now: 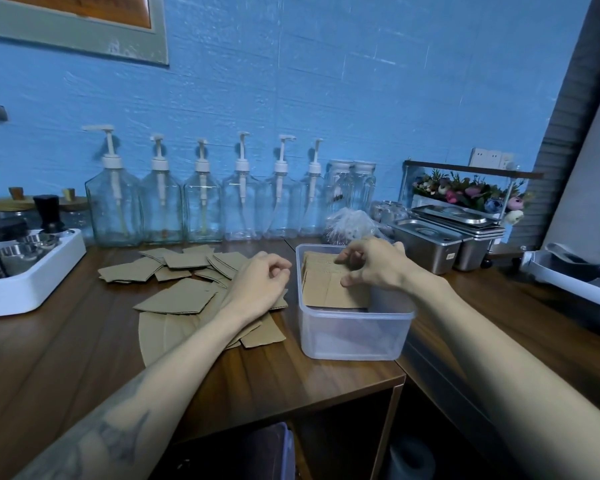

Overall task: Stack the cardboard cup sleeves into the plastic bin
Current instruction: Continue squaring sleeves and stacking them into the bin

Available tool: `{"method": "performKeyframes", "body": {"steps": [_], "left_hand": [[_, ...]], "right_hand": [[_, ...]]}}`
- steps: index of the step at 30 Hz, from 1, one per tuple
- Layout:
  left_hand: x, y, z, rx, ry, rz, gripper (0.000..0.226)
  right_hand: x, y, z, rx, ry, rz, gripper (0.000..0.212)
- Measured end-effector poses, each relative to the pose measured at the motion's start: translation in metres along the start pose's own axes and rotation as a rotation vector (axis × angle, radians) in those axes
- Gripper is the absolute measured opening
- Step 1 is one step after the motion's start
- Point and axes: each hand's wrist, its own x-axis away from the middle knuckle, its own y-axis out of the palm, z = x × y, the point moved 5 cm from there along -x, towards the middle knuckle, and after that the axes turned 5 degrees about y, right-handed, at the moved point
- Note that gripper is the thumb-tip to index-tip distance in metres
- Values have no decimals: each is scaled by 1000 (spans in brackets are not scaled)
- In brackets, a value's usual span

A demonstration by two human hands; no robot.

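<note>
A few flat brown cardboard sleeves [333,285] stand in the clear plastic bin [354,334], pinched by the right hand [374,265]; many sleeves [187,271] remain on the wooden worktop [274,375] under the loosely curled, empty left hand [260,282].

Textured blue wall [326,81], wooden counter [274,375], framed picture [80,26], possibly a socket [492,157] at right

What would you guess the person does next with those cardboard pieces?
Probably the left hand, hovering empty over the loose cup sleeves on the counter, picks one up. The right hand is at the sleeves standing in the plastic bin, and many remain outside.
</note>
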Motion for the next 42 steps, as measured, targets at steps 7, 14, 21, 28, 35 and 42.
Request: {"method": "performKeyframes", "body": {"steps": [7, 14, 21, 28, 35, 42], "left_hand": [[1, -10, 6, -60, 31, -6, 22], [12, -49, -16, -237, 9, -107, 37], [34, -106, -67, -325, -77, -165, 42], [54, -133, -103, -442, -152, -248, 66], [65, -133, -118, -377, -232, -354, 80], [61, -146, -114, -127, -198, -180, 65]], "right_hand": [[5, -10, -10, -18, -10, 33, 51], [2, -8, -64, -158, -134, 26, 43], [-2, 22, -143, -125, -277, -72, 44], [1, 77, -201, 13, -314, -212, 47], [4, 123, -209, -88, -241, -337, 76], [-6, 123, -206, -362, -225, -321, 53]]}}
